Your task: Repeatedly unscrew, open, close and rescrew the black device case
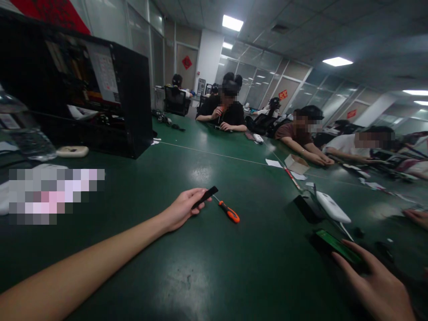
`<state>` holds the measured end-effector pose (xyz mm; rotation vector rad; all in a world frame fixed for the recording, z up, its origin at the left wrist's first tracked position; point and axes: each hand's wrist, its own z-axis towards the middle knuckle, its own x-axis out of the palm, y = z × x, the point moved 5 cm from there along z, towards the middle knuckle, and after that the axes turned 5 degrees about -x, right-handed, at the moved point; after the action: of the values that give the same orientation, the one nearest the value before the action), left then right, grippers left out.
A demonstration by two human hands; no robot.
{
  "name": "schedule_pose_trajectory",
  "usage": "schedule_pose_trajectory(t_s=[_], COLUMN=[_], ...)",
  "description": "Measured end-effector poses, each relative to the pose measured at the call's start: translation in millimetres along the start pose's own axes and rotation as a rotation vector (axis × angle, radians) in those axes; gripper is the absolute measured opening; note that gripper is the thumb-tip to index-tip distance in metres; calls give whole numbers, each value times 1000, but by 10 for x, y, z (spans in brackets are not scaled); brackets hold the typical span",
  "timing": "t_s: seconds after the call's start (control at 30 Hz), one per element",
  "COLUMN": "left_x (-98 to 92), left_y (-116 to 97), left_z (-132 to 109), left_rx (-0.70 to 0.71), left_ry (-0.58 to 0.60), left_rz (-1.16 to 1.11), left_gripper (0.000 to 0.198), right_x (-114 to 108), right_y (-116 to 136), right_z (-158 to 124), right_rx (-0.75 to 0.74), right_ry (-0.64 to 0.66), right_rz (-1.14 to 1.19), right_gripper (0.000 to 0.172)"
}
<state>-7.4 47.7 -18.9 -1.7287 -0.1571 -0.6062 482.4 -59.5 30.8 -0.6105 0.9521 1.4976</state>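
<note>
My left hand [187, 205] is closed round a slim black bar-shaped object [207, 194], held just above the green table, its far end sticking out past the fingers. Right beside its fingertips lies a screwdriver [229, 211] with an orange and black handle, its thin shaft pointing toward the hand. At the lower right, my right hand [377, 276] grips a dark flat block with a green face [337, 245] between thumb and fingers. Motion blur hides exactly what kind of thing that block is.
An opened black computer case [133, 102] stands at the left, near a plastic bottle [26, 129] and a beige oval object [72, 151]. A white device [332, 206] with a cable lies at the right. Another person's hand [416, 217] shows at the right edge; several people sit beyond.
</note>
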Motion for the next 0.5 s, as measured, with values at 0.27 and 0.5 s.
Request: schedule_pose_trajectory(t_s=[0.27, 0.5], left_x=[133, 169], left_y=[61, 88], left_z=[-102, -113], left_rx=[-66, -131], left_ry=[169, 252], left_rz=[143, 166], left_gripper=[42, 60], right_x=[155, 340], right_y=[509, 2194], right_z=[-12, -69], right_rx=[-295, -768], right_ry=[-139, 46], right_rz=[-146, 162], right_gripper=[48, 44])
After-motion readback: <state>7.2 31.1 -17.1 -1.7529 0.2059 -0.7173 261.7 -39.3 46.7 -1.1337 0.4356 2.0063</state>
